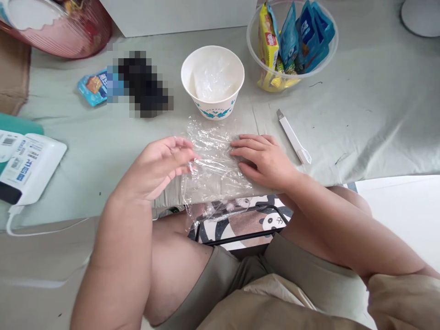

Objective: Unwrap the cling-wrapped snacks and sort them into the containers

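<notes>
A crinkled clear plastic bag or sheet lies over the table's front edge, its lower end hanging above my lap. My left hand is at its left side, fingers loosely bent and apart, the tips touching the plastic. On its right side my right hand rests palm down with fingers stretched out and spread. Just beyond the plastic stands a white paper bowl with a blue print. Crumpled clear plastic sits inside that bowl. To the right of my right hand lies a white box cutter.
A clear tub holds blue and yellow snack packets at the back right. At the left are a blue packet, a pixelated dark object and a white device with a cable. A pink basket stands back left.
</notes>
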The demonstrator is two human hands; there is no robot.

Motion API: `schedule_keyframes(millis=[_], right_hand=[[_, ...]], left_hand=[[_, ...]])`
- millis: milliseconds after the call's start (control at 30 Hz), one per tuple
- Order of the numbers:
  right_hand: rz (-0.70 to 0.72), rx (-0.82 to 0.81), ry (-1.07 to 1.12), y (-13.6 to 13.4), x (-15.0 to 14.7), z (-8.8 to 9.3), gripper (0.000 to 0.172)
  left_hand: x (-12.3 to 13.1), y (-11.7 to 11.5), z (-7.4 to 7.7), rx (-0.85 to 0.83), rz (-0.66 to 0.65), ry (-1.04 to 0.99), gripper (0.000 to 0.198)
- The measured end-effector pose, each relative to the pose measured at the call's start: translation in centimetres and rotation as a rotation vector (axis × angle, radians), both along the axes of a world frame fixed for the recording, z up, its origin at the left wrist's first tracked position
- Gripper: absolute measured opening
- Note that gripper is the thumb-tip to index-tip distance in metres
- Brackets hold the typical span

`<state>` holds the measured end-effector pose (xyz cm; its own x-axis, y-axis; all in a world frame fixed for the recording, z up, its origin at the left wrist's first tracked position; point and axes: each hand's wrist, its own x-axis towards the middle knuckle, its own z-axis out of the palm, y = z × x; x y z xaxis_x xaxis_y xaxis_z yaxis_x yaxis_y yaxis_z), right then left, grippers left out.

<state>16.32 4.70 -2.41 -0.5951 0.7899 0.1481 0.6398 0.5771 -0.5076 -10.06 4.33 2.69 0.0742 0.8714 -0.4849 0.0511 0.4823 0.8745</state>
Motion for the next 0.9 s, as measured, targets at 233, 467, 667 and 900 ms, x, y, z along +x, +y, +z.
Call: schedule_keyframes(millis=[233, 467, 667, 900], right_hand=[[-0.001, -0.001, 0.009, 0.0, 0.1, 0.0, 0.03], [0.0, 0.016, 0.002, 0.0, 0.0, -0.1, 0.03], [-0.014, 0.017, 0.04, -0.2, 0.0, -0.1, 0.027], [-0.261, -0.018, 0.283, 0.1, -0.1, -0.1, 0.015]], left_hand=[[-0.5, -0.7, 0.2, -0.164, -0.272, 0.076, 0.105], [-1.3, 0.4, -0.3, -0.027, 0.053, 0.382, 0.056], [-0.1, 1.2, -2.1, 0.182, 0.087, 0.716, 0.032], [1.6, 0.8, -2.3, 0.342, -0.053, 0.511, 0.008]])
